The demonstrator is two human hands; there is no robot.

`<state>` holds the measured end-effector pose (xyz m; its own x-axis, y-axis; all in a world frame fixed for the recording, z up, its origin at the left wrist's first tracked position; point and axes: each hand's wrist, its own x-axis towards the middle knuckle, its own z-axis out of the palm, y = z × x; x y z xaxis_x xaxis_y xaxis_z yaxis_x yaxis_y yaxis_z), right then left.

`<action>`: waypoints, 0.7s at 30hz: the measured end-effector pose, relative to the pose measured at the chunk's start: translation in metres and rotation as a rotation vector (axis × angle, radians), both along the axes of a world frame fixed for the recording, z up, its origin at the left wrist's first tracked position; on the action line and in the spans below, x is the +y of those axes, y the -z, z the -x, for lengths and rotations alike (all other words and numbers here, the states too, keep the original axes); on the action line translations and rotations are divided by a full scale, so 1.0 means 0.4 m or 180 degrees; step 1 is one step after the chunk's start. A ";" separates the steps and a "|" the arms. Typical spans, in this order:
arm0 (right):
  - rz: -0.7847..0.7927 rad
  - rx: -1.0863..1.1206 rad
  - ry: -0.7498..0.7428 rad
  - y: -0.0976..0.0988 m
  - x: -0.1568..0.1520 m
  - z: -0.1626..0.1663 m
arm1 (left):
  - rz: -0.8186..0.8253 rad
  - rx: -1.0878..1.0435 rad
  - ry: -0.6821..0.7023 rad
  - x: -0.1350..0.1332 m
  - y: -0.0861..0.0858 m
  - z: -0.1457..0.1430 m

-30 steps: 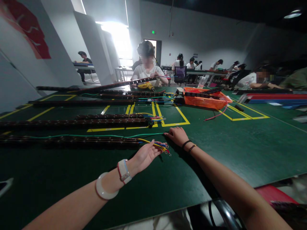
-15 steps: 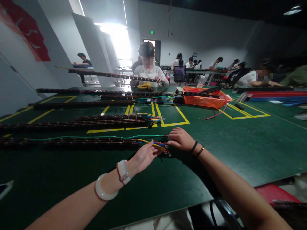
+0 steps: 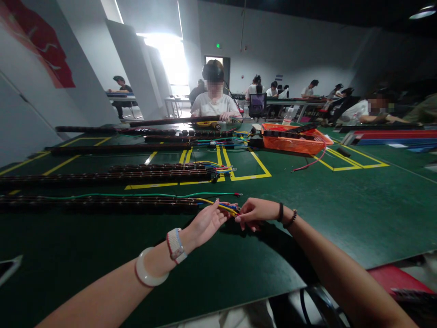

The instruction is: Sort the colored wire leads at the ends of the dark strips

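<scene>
A long black drag chain (image 3: 102, 203) lies across the green table (image 3: 341, 214) in front of me, and a bundle of yellow, blue and red wires (image 3: 227, 207) comes out of its right end. My left hand (image 3: 206, 222) is curled under those wire ends and grips them. My right hand (image 3: 254, 211) has its fingers pinched on the wire tips, right beside the left hand. A loose green wire (image 3: 136, 195) runs along the top of the chain.
More black chains (image 3: 112, 175) with wires lie in rows further back, between yellow tape marks (image 3: 251, 176). An orange basket (image 3: 290, 140) stands at the back right. A person in white (image 3: 215, 104) sits across the table holding a long chain; other people work behind.
My right hand has come off the table surface, moved left and closed on the wire tips. The person opposite has lowered their long chain toward the table. My left hand has stayed put.
</scene>
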<state>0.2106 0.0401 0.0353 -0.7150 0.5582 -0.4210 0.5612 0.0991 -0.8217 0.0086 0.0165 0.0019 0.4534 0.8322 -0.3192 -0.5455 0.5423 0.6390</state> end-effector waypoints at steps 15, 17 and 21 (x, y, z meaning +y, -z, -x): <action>-0.0454 0.0303 0.0912 -0.024 0.010 -0.024 | -0.0227 -0.0062 0.0244 -0.004 -0.008 0.002; -0.1012 0.0008 0.1163 -0.016 0.020 -0.025 | -0.0153 -0.0011 0.0156 -0.004 -0.006 0.002; -0.2459 -0.0850 0.1118 0.023 0.034 -0.016 | -0.0125 -0.0008 0.0139 0.001 0.004 0.003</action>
<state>0.2169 0.0537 0.0261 -0.3809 0.9239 0.0358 0.8269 0.3577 -0.4340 0.0075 0.0167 0.0005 0.4903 0.8235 -0.2854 -0.5236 0.5401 0.6589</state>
